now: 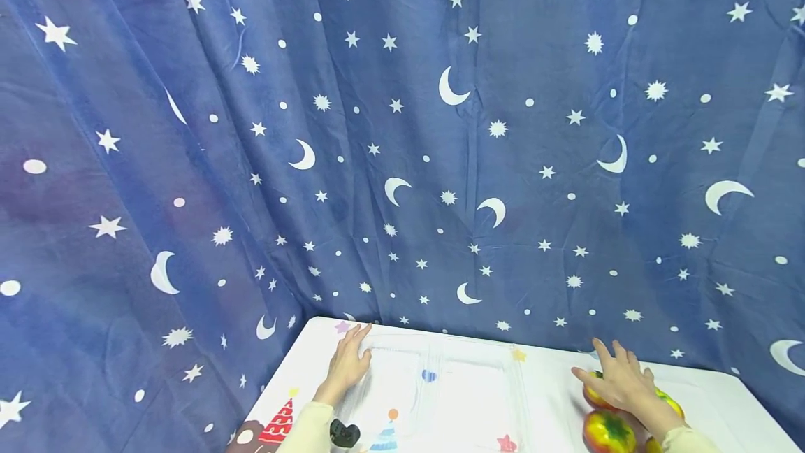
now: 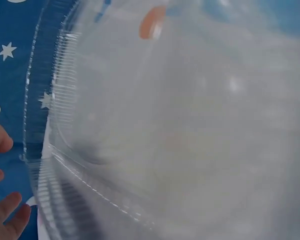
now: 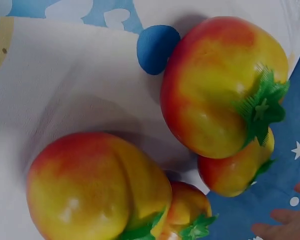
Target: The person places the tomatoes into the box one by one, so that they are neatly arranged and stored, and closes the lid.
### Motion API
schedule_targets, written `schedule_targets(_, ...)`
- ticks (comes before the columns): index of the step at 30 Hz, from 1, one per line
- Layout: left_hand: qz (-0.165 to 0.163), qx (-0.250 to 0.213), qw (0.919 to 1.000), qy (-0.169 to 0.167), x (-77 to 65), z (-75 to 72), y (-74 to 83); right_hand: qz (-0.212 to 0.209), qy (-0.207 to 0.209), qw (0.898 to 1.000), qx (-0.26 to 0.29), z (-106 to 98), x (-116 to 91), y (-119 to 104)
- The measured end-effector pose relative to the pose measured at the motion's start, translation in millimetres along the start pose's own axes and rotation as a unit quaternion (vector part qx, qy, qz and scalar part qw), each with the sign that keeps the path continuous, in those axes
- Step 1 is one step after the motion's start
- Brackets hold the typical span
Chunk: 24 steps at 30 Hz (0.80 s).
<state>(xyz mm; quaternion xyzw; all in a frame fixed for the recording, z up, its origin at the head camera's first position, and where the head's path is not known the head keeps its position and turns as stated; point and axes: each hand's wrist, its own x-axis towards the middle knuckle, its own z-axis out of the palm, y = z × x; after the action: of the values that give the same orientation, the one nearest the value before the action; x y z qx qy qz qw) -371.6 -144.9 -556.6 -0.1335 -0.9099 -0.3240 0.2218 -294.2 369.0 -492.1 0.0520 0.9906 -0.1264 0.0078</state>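
Observation:
My left hand (image 1: pixel 349 363) is at the left side of a clear plastic container (image 1: pixel 519 400) with two compartments, its fingers extended. In the left wrist view the fingertips (image 2: pixel 21 220) show beyond the container's ribbed edge (image 2: pixel 65 85), apart from it. Over at the right, my right hand (image 1: pixel 619 386) is spread above several red-and-yellow artificial fruits (image 1: pixel 608 432) with green leafy tops, tomato- or persimmon-like. The right wrist view shows two large fruits (image 3: pixel 225 85) and two smaller ones (image 3: pixel 235 170); the fingers (image 3: pixel 290 217) are apart from them there.
The white table (image 1: pixel 547 397) carries printed party pictures, including a red tree shape (image 1: pixel 279 421) and stars. A blue curtain (image 1: pixel 402 145) with moons and stars hangs behind and to the left. A small black object (image 1: pixel 344 433) is by the left sleeve.

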Motion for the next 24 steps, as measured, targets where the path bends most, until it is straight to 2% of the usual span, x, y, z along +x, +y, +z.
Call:
schedule_targets(6,-0.025,-0.039,0.9986,-0.027,-10.9,5.1,-8.6,0.005,-0.014,1.0,-0.004,10.2,2.3,3.7)
schedule_targets(11,-0.03,-0.078,0.9957,-0.039,-18.2,9.7,-16.0,0.015,-0.029,0.999,-0.009,16.7,3.8,5.3)
schedule_targets(17,-0.031,-0.075,0.9956,-0.045,-21.3,12.9,-20.9,0.043,-0.064,0.997,-0.006,26.8,4.7,8.0)
schedule_targets(24,-0.035,-0.06,0.9963,-0.05,-24.4,13.1,-18.9,0.022,-0.052,0.998,-0.019,33.3,2.6,12.5)
